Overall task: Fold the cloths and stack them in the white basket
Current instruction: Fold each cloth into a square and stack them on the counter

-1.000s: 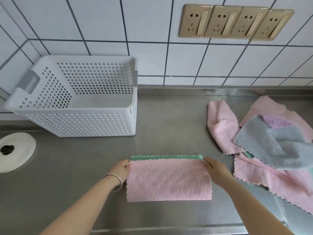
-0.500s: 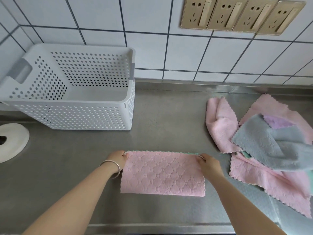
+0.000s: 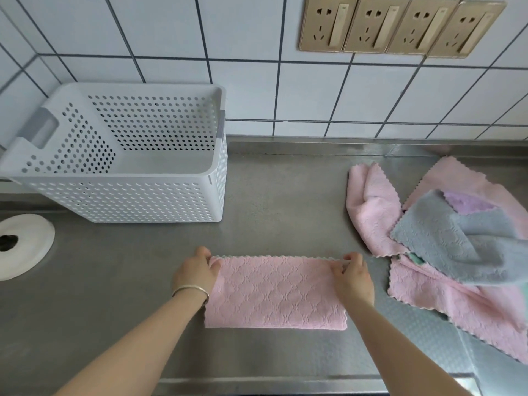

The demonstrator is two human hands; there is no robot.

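Fingers (image 3: pixel 350 257) of the right hand (image 3: pixel 353 277) were pressed together, pinching the upper right corner of the pink cloth (image 3: pixel 275 292), while those of the left hand (image 3: pixel 195 274) pinched its upper left corner in the same way. That cloth lay folded into a flat rectangle on the steel tabletop (image 3: pixel 285 201) at lower centre of the frame, its scalloped top edge stretched straight between the two hands. A thin bracelet (image 3: pixel 191 290) circled the left wrist. At upper left stood the white basket (image 3: pixel 128 195), perforated and with nothing visible inside, well apart from the folded cloth. At right of the frame lay a loose pile of cloths (image 3: pixel 457 298): pink ones spread underneath, a grey cloth (image 3: pixel 451 241) draped over them, and a patch of purple (image 3: pixel 464 201) showing near its top. Four gold wall sockets (image 3: pixel 400 24) sat on the white tiles at upper right, and a white round disc (image 3: pixel 31 241) lay at the left edge.
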